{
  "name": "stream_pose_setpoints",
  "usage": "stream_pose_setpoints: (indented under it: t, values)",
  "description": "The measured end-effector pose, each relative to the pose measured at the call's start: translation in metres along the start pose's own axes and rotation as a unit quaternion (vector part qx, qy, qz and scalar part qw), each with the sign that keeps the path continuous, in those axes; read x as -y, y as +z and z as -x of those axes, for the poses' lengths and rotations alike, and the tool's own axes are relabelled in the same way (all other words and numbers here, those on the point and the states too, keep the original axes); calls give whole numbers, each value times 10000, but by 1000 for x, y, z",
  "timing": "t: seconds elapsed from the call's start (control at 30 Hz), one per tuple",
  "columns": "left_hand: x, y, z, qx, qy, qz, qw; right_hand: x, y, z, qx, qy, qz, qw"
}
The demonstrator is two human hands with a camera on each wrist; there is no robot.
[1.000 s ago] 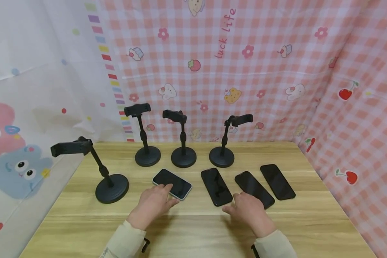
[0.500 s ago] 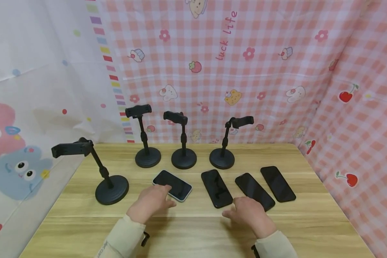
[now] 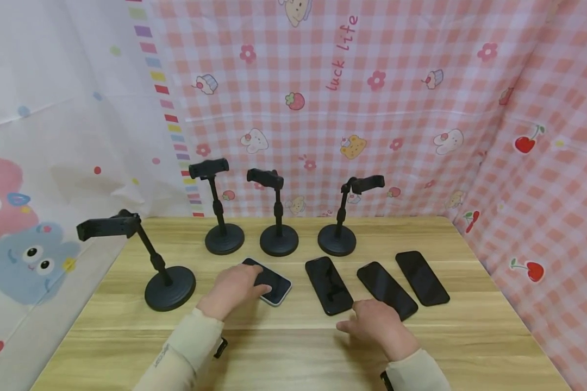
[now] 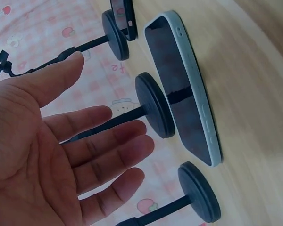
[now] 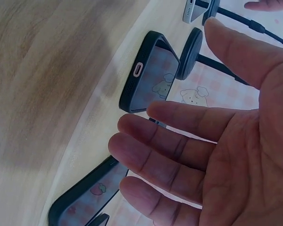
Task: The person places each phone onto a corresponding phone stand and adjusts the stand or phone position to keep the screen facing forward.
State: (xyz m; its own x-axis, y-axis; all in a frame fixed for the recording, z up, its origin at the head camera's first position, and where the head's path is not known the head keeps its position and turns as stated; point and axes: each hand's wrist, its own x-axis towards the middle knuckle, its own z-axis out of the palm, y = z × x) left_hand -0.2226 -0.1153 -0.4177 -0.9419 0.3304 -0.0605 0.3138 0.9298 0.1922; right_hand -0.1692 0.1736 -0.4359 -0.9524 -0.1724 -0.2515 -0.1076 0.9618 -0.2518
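My left hand (image 3: 235, 288) hovers over a phone in a pale case (image 3: 276, 288), fingers relaxed and apart. In the left wrist view the pale-cased phone (image 4: 188, 89) lies screen up, a gap between it and the fingertips. My right hand (image 3: 379, 323) is held low, its fingers loosely extended and holding nothing. It is nearest two dark phones: one in a black case (image 3: 329, 285) to its upper left and another dark phone (image 3: 386, 288) partly behind the hand. In the right wrist view a black-cased phone (image 5: 153, 75) shows its charging port beyond the fingertips.
A third dark phone (image 3: 422, 278) lies at the right. Black phone stands on round bases line the back: a left one (image 3: 224, 239), a middle one (image 3: 279, 240) and a right one (image 3: 336, 240). Another stand (image 3: 170, 288) is at the front left. A patterned cloth (image 3: 323, 108) hangs behind the table.
My left hand has moved up and slightly right, farther over the pale-cased phone. The right hand has stayed nearly still. The phones and stands have not moved.
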Motion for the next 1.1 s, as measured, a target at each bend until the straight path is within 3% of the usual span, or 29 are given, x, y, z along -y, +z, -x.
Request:
stream_pose_setpoints:
  t: [0.63,1.1]
  values:
    - [3,-20,-38,-50,-43,-481,9988,-2,3,3,14,-45,-44,10000]
    - [6,-37,-66,108,-240,-267,9993,-4,4,8,131,-137,19,9998]
